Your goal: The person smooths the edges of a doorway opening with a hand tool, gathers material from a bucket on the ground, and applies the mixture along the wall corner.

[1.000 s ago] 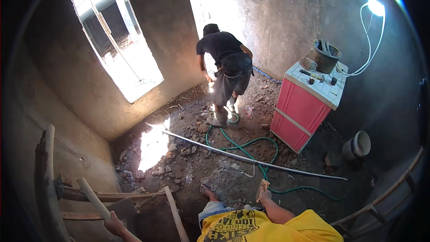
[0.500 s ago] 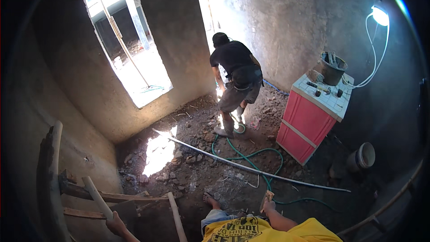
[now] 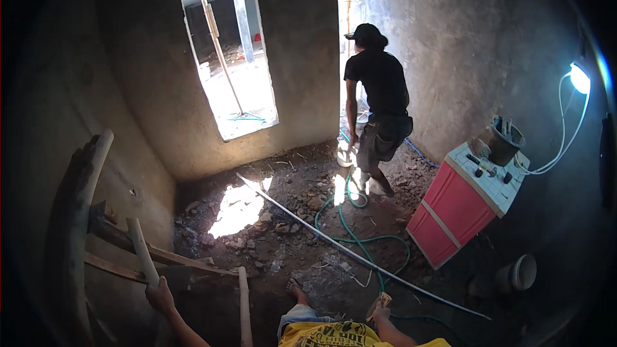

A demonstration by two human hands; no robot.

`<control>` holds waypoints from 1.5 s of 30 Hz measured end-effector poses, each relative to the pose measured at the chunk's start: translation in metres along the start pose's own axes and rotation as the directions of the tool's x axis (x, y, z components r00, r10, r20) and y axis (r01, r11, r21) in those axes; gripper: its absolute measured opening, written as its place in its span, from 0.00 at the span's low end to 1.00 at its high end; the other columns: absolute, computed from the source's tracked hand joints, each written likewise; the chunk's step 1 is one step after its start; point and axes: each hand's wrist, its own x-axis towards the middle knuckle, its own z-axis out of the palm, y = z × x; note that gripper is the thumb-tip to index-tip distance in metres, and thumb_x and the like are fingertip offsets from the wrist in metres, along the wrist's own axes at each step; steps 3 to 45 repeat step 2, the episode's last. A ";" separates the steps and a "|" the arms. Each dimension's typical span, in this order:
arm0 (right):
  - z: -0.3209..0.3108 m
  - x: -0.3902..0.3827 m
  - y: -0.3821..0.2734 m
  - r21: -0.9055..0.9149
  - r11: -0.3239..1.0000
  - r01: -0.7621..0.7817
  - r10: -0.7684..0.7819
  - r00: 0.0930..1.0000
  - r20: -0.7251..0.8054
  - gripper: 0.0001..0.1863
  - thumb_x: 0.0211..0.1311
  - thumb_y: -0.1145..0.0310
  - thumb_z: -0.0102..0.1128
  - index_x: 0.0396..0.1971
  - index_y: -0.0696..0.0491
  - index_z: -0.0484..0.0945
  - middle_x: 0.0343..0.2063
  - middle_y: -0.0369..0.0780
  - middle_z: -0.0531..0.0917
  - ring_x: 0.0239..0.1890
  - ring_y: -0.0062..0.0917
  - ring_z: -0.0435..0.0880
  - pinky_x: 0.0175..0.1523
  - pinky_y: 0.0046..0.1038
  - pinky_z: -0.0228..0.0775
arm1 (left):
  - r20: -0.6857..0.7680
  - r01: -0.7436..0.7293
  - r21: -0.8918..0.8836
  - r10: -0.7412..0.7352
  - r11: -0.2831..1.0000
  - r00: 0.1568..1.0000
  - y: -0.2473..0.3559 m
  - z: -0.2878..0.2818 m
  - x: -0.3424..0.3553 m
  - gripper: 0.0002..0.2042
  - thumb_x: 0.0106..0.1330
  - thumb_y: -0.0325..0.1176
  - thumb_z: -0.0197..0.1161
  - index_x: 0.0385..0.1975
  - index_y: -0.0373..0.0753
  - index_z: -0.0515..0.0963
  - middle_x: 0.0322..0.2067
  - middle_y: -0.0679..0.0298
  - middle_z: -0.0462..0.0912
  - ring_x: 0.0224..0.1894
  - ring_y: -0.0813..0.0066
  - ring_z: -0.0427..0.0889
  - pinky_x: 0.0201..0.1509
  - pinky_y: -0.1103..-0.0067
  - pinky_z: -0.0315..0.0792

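My left hand (image 3: 159, 295) is clenched around the lower end of a pale pole (image 3: 141, 250); its long axis runs up and slightly left. My right hand (image 3: 380, 311) holds a small tan object (image 3: 379, 302), well apart from it. Left is nearer.

Shirt (image 3: 337, 335): yellow, dark printed lettering across the front.
Shorts (image 3: 301, 314): pale blue denim.
Footwear (image 3: 293, 283): open sandal.
Forearms: bare, no sleeves or gloves visible.
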 end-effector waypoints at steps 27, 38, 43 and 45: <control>0.000 -0.002 -0.005 -0.064 0.996 -0.069 0.062 0.992 -0.108 0.28 0.61 0.47 0.46 0.46 0.60 0.72 0.40 0.49 0.77 0.37 0.37 0.79 0.40 0.36 0.69 | 0.039 -0.026 -0.027 0.027 0.999 0.999 -0.004 0.003 0.004 0.24 0.51 0.44 0.63 0.40 0.28 0.75 0.38 0.44 0.78 0.41 0.48 0.78 0.44 0.63 0.71; 0.000 -0.002 -0.005 -0.064 0.996 -0.069 0.062 0.992 -0.108 0.28 0.61 0.47 0.46 0.46 0.60 0.72 0.40 0.49 0.77 0.37 0.37 0.79 0.40 0.36 0.69 | 0.039 -0.026 -0.027 0.027 0.999 0.999 -0.004 0.003 0.004 0.24 0.51 0.44 0.63 0.40 0.28 0.75 0.38 0.44 0.78 0.41 0.48 0.78 0.44 0.63 0.71; 0.000 -0.002 -0.005 -0.064 0.996 -0.069 0.062 0.992 -0.108 0.28 0.61 0.47 0.46 0.46 0.60 0.72 0.40 0.49 0.77 0.37 0.37 0.79 0.40 0.36 0.69 | 0.039 -0.026 -0.027 0.027 0.999 0.999 -0.004 0.003 0.004 0.24 0.51 0.44 0.63 0.40 0.28 0.75 0.38 0.44 0.78 0.41 0.48 0.78 0.44 0.63 0.71; 0.000 -0.002 -0.005 -0.064 0.996 -0.069 0.062 0.992 -0.108 0.28 0.61 0.47 0.46 0.46 0.60 0.72 0.40 0.49 0.77 0.37 0.37 0.79 0.40 0.36 0.69 | 0.039 -0.026 -0.027 0.027 0.999 0.999 -0.004 0.003 0.004 0.24 0.51 0.44 0.63 0.40 0.28 0.75 0.38 0.44 0.78 0.41 0.48 0.78 0.44 0.63 0.71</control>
